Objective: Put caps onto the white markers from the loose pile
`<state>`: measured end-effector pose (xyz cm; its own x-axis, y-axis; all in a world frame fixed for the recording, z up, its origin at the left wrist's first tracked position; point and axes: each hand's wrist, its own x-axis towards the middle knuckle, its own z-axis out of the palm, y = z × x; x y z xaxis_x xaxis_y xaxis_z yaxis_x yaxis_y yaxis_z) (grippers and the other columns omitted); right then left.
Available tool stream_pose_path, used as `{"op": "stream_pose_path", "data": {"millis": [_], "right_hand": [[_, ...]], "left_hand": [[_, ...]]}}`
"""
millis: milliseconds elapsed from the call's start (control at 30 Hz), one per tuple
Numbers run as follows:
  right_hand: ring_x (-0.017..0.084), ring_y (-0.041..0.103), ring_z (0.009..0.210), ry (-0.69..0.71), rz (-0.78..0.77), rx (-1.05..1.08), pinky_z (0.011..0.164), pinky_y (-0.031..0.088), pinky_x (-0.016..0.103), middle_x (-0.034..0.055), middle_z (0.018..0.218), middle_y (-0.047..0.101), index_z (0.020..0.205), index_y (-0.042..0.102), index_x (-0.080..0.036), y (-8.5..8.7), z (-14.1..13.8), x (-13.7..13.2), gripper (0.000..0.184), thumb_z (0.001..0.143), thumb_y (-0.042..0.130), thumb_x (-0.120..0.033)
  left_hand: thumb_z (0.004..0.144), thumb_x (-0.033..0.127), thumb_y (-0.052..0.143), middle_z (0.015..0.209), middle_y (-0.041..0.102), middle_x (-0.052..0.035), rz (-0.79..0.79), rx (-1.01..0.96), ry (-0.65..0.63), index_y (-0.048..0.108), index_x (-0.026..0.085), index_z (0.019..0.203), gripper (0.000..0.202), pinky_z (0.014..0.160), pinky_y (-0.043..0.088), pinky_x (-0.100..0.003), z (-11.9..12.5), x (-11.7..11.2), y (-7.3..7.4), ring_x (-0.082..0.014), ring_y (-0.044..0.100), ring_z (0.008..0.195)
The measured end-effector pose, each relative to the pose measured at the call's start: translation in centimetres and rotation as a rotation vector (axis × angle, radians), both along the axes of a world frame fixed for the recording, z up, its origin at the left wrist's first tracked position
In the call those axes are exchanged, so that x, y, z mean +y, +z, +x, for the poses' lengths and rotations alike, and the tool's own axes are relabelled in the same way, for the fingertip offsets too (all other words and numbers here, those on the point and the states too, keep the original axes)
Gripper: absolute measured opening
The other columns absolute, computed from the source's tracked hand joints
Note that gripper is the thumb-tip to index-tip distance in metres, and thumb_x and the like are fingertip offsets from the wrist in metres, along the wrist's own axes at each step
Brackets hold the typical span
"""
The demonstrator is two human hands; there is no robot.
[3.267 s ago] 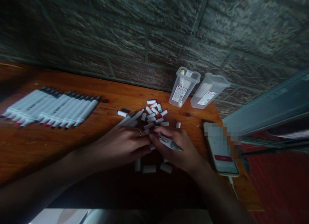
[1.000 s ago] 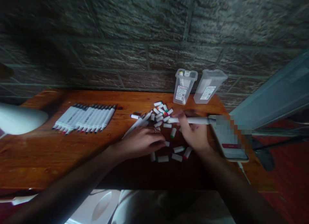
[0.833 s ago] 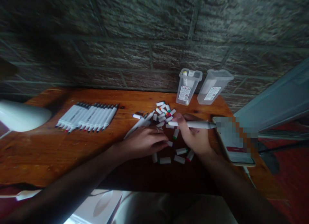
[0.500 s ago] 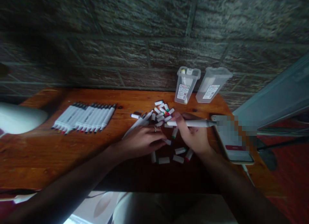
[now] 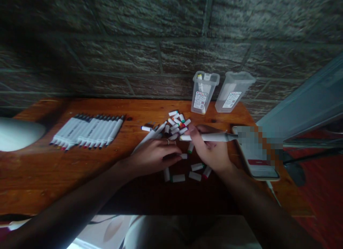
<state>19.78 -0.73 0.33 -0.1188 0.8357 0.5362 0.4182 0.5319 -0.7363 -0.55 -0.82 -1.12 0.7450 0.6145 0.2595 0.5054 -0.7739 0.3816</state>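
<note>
My right hand (image 5: 213, 152) grips a white marker (image 5: 214, 137) that lies level, its yellow-marked end to the left and its grey end to the right. My left hand (image 5: 154, 152), a ring on one finger, is closed at the fingertips on a small white marker cap (image 5: 183, 156). Beyond the hands lies a heap of white caps (image 5: 174, 127) with coloured ends. Several loose white markers (image 5: 146, 140) stick out from behind my left hand, partly hidden by it. More caps (image 5: 178, 178) are scattered on the table between my forearms.
On the wooden table (image 5: 53, 181), a row of markers (image 5: 88, 131) lies at the left. Two clear plastic boxes (image 5: 205, 93) stand by the brick wall; the left one holds a marker. A phone (image 5: 257, 163) with a cable lies right. A white rounded object (image 5: 18, 134) juts in left.
The whole view has shifted slightly, so things appear a little further left. Both hands keep nearly the same pose, with the marker still in my right hand and the cap at my left fingertips.
</note>
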Motion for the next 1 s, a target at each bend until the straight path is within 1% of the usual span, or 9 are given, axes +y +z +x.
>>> {"op": "stream_pose_path", "data": {"millis": [200,367,467,567,667,800,900,1000], "right_hand": [[0.013,0.063,0.063,0.032,0.046,-0.026,0.066,0.051,0.026,0.0011,0.063,0.065,0.061,0.059,-0.020,0.44,-0.14,-0.20,0.035,0.095,0.053,-0.028],[0.013,0.064,0.064,0.043,0.008,-0.033,0.065,0.050,0.025,0.0020,0.067,0.069,0.065,0.062,-0.019,0.61,-0.14,-0.11,0.034,0.096,0.050,-0.028],[0.012,0.061,0.061,0.100,-0.014,-0.152,0.061,0.045,0.023,-0.0002,0.063,0.066,0.065,0.061,-0.019,0.65,-0.25,-0.17,0.033,0.095,0.051,-0.027],[0.011,0.059,0.061,0.152,-0.011,-0.275,0.062,0.042,0.022,-0.0013,0.063,0.065,0.063,0.061,-0.020,0.59,-0.33,-0.27,0.033,0.094,0.054,-0.028],[0.011,0.060,0.061,0.148,-0.003,-0.325,0.063,0.041,0.022,-0.0011,0.064,0.066,0.063,0.061,-0.019,0.47,-0.28,-0.28,0.034,0.095,0.054,-0.029],[0.012,0.063,0.068,0.143,0.006,-0.412,0.067,0.042,0.023,-0.0001,0.070,0.069,0.067,0.063,-0.020,0.40,-0.14,-0.19,0.033,0.096,0.053,-0.031],[0.012,0.063,0.067,0.169,0.011,-0.445,0.068,0.042,0.024,-0.0002,0.070,0.070,0.068,0.063,-0.020,0.49,-0.10,-0.16,0.032,0.096,0.053,-0.031],[0.012,0.062,0.067,0.184,0.004,-0.429,0.069,0.042,0.024,-0.0005,0.069,0.069,0.068,0.062,-0.019,0.59,-0.09,-0.21,0.033,0.097,0.052,-0.031]], "left_hand": [[0.096,0.030,0.057,0.098,0.075,-0.0022,-0.015,-0.001,0.004,0.073,0.022,0.101,0.018,0.081,0.050,-0.026,0.04,0.10,0.08,-0.0154,0.069,0.090],[0.097,0.032,0.057,0.099,0.076,-0.0023,-0.029,0.011,0.011,0.073,0.023,0.102,0.019,0.081,0.051,-0.026,0.05,0.24,-0.04,-0.0154,0.069,0.089],[0.096,0.032,0.057,0.103,0.076,-0.0031,-0.013,0.018,0.012,0.073,0.023,0.105,0.020,0.083,0.051,-0.028,-0.08,0.33,-0.27,-0.0173,0.070,0.093],[0.095,0.031,0.059,0.106,0.076,-0.0047,0.029,0.016,0.012,0.073,0.021,0.105,0.020,0.084,0.053,-0.030,-0.24,0.42,-0.48,-0.0197,0.070,0.096],[0.095,0.031,0.059,0.108,0.075,-0.0049,0.033,0.032,0.007,0.073,0.021,0.107,0.021,0.085,0.054,-0.031,-0.31,0.43,-0.50,-0.0204,0.071,0.097],[0.096,0.029,0.057,0.113,0.074,-0.0042,0.061,0.028,-0.021,0.070,0.021,0.113,0.023,0.088,0.054,-0.032,-0.26,0.24,-0.13,-0.0202,0.070,0.102],[0.096,0.027,0.057,0.112,0.074,-0.0042,0.086,0.042,-0.020,0.069,0.021,0.115,0.023,0.084,0.055,-0.030,-0.26,0.06,0.13,-0.0193,0.070,0.098],[0.096,0.029,0.058,0.106,0.075,-0.0018,0.080,0.039,-0.026,0.070,0.022,0.110,0.021,0.080,0.055,-0.028,-0.27,-0.01,0.27,-0.0175,0.070,0.091]]}}
